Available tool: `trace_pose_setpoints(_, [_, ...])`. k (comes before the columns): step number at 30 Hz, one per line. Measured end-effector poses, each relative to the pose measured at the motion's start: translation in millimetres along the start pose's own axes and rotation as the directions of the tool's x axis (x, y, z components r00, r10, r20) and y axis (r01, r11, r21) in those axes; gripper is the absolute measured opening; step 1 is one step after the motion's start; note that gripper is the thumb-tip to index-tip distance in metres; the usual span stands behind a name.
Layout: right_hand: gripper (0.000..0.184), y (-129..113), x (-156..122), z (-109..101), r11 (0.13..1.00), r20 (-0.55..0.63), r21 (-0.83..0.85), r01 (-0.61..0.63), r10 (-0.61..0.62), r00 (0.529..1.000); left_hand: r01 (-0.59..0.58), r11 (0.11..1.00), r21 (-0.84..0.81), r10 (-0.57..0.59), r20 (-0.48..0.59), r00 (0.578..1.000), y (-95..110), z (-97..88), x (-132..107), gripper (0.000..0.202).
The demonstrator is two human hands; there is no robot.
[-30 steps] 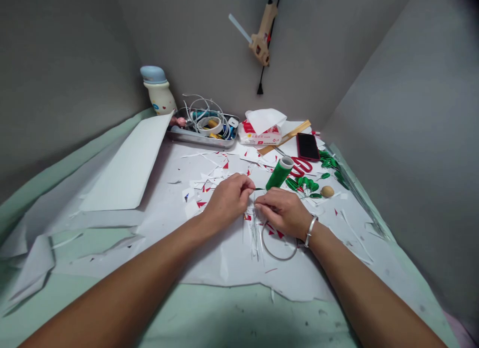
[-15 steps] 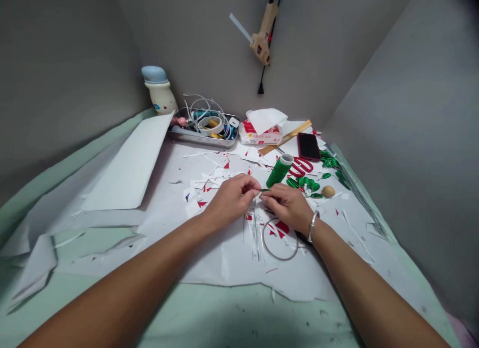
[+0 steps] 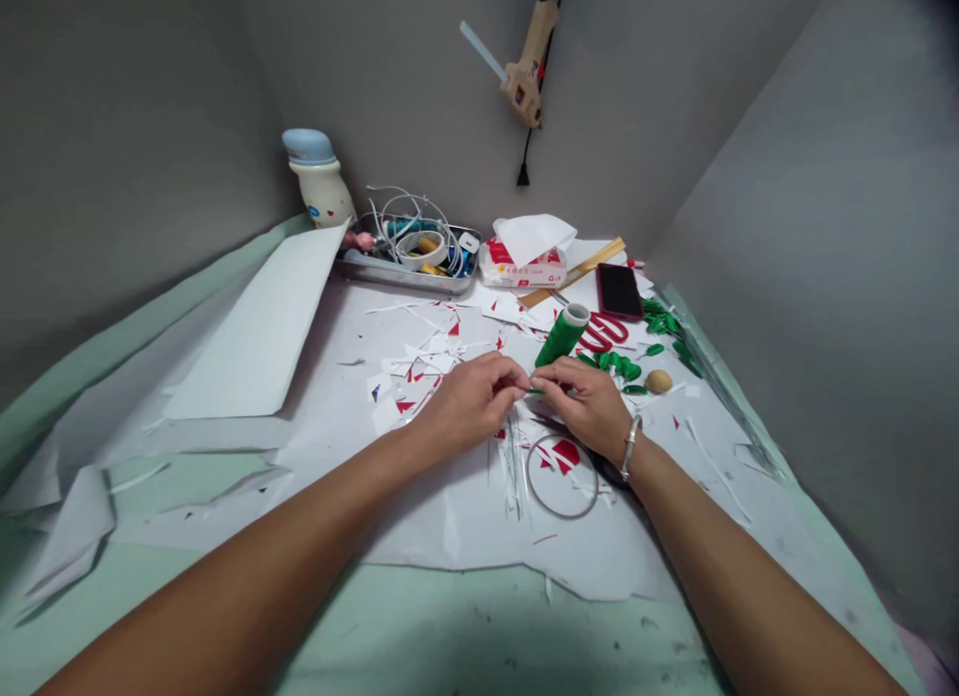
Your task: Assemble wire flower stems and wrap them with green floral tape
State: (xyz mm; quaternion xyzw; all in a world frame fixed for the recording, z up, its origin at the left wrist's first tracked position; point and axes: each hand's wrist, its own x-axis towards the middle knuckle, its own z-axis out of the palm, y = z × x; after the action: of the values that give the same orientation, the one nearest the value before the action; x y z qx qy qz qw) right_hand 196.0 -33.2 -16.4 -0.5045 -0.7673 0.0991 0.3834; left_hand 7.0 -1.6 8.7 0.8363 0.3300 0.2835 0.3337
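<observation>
My left hand (image 3: 479, 401) and my right hand (image 3: 590, 406) meet fingertip to fingertip over the middle of the table. Both are closed in a pinch on a small, thin green piece (image 3: 536, 390), mostly covered by the fingers. Just behind them a spool of green thread (image 3: 561, 339) stands slightly tilted. Several green leaf-shaped pieces (image 3: 615, 363) lie to the right of the spool, with a small round tan object (image 3: 658, 381) beside them. Below the hands are a thin metal hoop (image 3: 563, 516), a bunch of fine wires (image 3: 512, 476) and red paper scraps (image 3: 567, 454).
Red-handled scissors (image 3: 605, 331), a phone (image 3: 619, 292) and a tissue pack (image 3: 524, 265) lie farther back. A metal tray (image 3: 409, 277) holds tape and cords. A white card (image 3: 262, 327) leans at left, near a bottle (image 3: 322, 192). A glue gun (image 3: 528, 72) hangs above.
Both hands have shifted slightly right, and the right fingers have changed their grip on the green piece. The spool stands in nearly the same place.
</observation>
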Motion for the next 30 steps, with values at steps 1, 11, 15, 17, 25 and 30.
trace_pose_setpoints(1, [0.014, 0, 0, 1, 1.000, 0.026, -0.003, 0.015, -0.015, 1.000, 0.017, 1.000, -0.019, -0.017, -0.031, 0.999, 0, -0.9, 1, 0.014])
trace_pose_setpoints(11, [0.014, -17, -3, -2, 0.980, 0.018, -0.086, 0.178, -0.177, 0.984, -0.001, 0.975, 0.223, 0.013, -0.050, 0.999, -7, 3.7, -2, 0.018])
trace_pose_setpoints(15, [0.015, -6, -1, -3, 0.998, -0.062, -0.040, 0.050, -0.052, 0.997, -0.058, 0.990, 0.130, 0.053, 0.042, 0.998, -3, 3.5, -3, 0.019])
trace_pose_setpoints(17, [0.014, 0, 0, -2, 1.000, -0.056, -0.010, 0.003, -0.004, 0.998, -0.026, 0.999, 0.030, 0.025, 0.022, 0.999, 0, 1.6, -1, 0.017])
trace_pose_setpoints(25, [0.013, -13, -4, 2, 0.979, 0.135, -0.071, 0.193, -0.182, 0.974, 0.084, 0.995, 0.056, -0.073, -0.175, 0.982, -6, 0.2, 1, 0.013])
trace_pose_setpoints(30, [0.015, -16, -4, -2, 0.976, 0.035, -0.107, 0.190, -0.188, 0.982, -0.008, 0.976, 0.217, 0.021, -0.059, 0.998, -8, 4.1, -2, 0.017])
